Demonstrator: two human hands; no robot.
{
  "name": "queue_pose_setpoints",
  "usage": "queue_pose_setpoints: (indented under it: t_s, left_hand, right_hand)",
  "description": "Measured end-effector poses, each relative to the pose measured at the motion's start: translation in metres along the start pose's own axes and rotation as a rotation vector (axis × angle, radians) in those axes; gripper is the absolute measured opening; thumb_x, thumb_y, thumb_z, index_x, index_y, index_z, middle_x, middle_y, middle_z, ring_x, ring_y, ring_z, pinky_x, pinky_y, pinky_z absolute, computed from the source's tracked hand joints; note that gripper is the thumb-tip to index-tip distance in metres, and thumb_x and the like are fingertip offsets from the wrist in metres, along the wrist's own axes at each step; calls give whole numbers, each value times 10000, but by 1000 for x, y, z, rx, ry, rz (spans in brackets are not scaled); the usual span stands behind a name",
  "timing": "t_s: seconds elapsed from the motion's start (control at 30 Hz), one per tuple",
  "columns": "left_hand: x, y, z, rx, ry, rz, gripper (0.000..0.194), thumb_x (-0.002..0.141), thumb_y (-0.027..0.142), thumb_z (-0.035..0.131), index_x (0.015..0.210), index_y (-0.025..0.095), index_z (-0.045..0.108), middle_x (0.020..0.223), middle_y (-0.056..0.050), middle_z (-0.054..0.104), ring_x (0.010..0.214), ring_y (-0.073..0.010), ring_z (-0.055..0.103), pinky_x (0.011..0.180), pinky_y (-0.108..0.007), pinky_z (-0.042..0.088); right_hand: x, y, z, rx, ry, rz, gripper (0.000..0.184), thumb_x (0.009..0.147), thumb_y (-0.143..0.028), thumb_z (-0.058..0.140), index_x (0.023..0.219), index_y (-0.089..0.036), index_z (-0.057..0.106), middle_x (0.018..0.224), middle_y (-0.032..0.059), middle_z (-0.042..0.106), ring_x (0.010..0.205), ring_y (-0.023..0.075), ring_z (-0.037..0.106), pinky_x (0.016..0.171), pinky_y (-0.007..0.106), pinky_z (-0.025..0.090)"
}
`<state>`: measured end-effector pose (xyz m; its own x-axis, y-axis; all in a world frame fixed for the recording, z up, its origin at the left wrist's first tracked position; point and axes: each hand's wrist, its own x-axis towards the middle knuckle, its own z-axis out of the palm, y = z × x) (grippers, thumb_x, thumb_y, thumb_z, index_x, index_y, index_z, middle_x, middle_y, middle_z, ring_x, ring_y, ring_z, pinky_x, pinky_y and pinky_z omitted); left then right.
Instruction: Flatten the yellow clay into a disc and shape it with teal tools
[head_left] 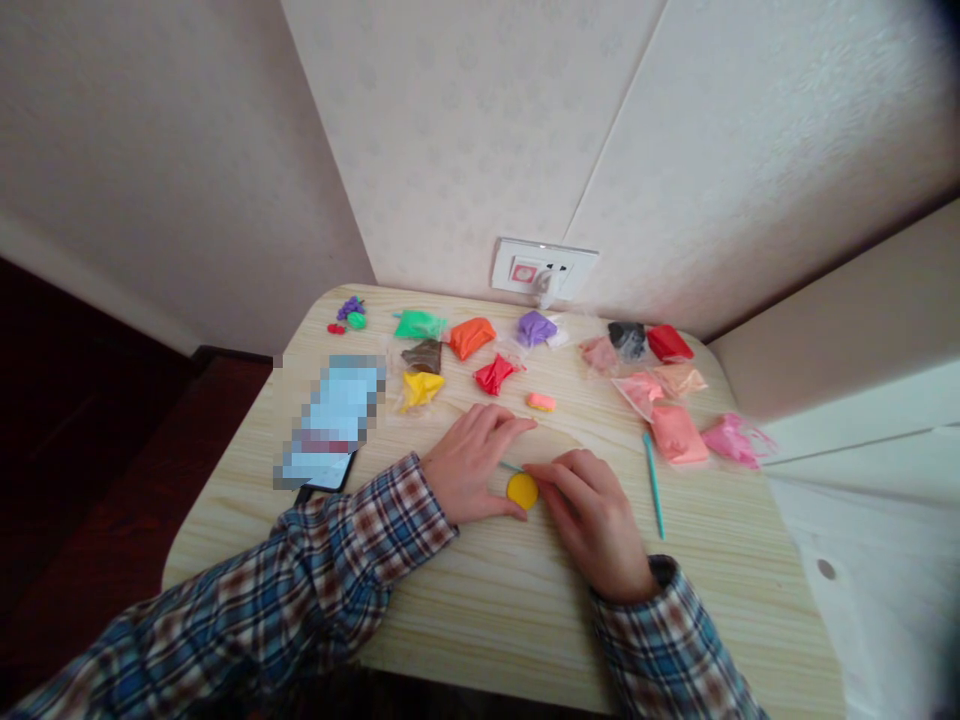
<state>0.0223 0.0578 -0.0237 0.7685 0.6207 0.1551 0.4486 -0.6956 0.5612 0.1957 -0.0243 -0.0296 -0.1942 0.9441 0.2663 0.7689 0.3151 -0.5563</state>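
Observation:
A flat round yellow disc of modelling clay (523, 491) lies on the table between my hands. My left hand (480, 465) is open, thumb and fingers apart, with the thumb tip at the disc's lower left edge. Closed in a pinch at the disc's right edge, my right hand (589, 505) holds a thin teal modelling tool (511, 466), whose tip pokes out to the left above the disc. The rest of that tool is hidden by the fingers. Just beyond my hands sits a small pink and yellow clay block (541, 402).
Bagged clay in several colours lies at the back, including yellow (421, 390), red (495, 374) and coral (679, 434). A second teal tool (654, 487) rests at the right. To the left are a phone (330, 425) and small clay fruit (350, 308). A wall socket (545, 268) holds a plug.

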Motion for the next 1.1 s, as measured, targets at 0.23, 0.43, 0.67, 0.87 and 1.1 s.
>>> queue_pose_setpoints:
  t_s: [0.23,0.43,0.67,0.87,1.1]
  left_hand:
    - [0,0,-1,-5,-4,7,917,514,511,811,1235,124,396,1116,-108,445,1022,-268,424,919,-416,386]
    - [0,-1,1,18,-5,1,923,516,526,803,1237,124,391,1132,-109,443,1028,-272,420,910,-424,389]
    - [0,0,1,24,-12,6,902,544,535,786,1240,118,392,1129,-110,445,1028,-269,417,917,-419,385]
    - [0,1,1,27,-14,1,891,549,518,789,1240,114,397,1129,-114,446,1030,-273,418,915,-422,384]
    - [-1,-2,0,-4,-1,10,876,560,502,787,1242,126,386,1114,-102,441,1022,-264,422,919,-415,387]
  right_hand:
    - [-7,8,-3,-13,85,32,188,873,-145,458,949,-194,623,789,48,554,768,173,494,660,329,411]
    - [2,0,0,7,29,-31,195,864,-147,473,958,-200,635,799,47,555,774,178,487,650,324,406]
    - [-3,5,-1,-5,96,17,188,867,-142,468,947,-201,627,786,43,547,764,174,483,649,323,405]
    - [4,0,1,5,50,11,189,872,-147,463,953,-194,628,796,44,550,777,176,478,659,326,400]
    - [-1,9,-4,-7,96,30,184,868,-138,467,936,-197,628,782,40,546,766,174,481,651,324,398]
